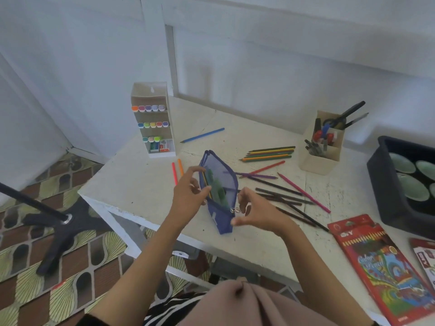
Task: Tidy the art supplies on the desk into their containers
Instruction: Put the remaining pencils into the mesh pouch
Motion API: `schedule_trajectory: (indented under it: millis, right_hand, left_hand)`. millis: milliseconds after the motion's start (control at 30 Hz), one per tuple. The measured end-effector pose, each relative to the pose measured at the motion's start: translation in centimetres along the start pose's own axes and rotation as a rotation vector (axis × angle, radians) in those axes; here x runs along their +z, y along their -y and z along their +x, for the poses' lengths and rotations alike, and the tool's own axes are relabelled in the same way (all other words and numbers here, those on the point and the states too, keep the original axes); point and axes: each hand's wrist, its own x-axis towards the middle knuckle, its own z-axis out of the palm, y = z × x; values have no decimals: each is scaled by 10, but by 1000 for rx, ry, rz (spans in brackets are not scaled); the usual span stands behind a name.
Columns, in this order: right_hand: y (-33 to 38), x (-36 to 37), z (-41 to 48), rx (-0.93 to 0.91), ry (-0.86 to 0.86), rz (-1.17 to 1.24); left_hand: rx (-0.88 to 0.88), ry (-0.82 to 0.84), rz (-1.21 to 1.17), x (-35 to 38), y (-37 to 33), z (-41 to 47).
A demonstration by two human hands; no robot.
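Early stage. Left grip and right grip pinch blue mesh zip pouch; most coloured wooden pencils lie loose, 2 o'clock from it.

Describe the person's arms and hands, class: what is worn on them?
Both forearms are bare up to about the elbow. The left hand and right hand show no gloves, rings, watch or bracelet. A dark sleeve edge shows near the left elbow, at the picture's bottom edge. No markings are visible.
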Motion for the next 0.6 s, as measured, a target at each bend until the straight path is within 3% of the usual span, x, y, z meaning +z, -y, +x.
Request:
schedule_trajectory:
  millis: [133,300,600]
  right_hand:
    - [-5,20,0,-103,-106,113]
    - [-15,32,-6,-165,-234,211]
    - [-15,52,-15,-154,-500,321]
  left_hand:
    - [275,245,276,8,-6,-2]
    - [380,553,546,20,-18,-6]
    - [410,493,330,29,-16,-8]
